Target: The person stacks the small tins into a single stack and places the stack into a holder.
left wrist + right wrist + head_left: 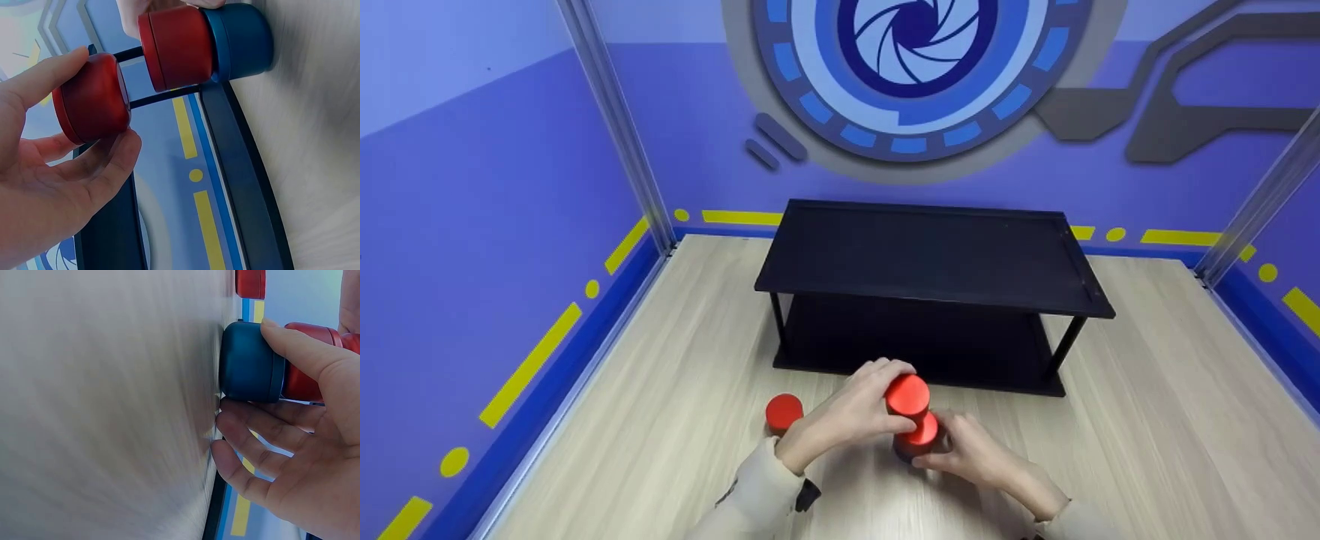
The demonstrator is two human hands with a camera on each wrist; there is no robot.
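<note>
My left hand (851, 412) grips a small red canister (93, 98) by its sides, raised in the air. Below it, a second red canister (179, 48) stands on top of a blue canister (247, 363), which rests on the table. In the left wrist view, a gap separates the held canister from this stack. My right hand (979, 454) holds the blue canister between thumb and fingers, low by the tabletop. To the left of my left hand, another red canister (784, 412) stands on the table, partly hidden by the wrist.
Behind the hands stands a black two-tier shelf (930, 259) on thin posts, its lower tier (885, 337) close to the tabletop. The pale wooden table (645, 420) is enclosed by blue-purple panels (510, 225) at the back and sides.
</note>
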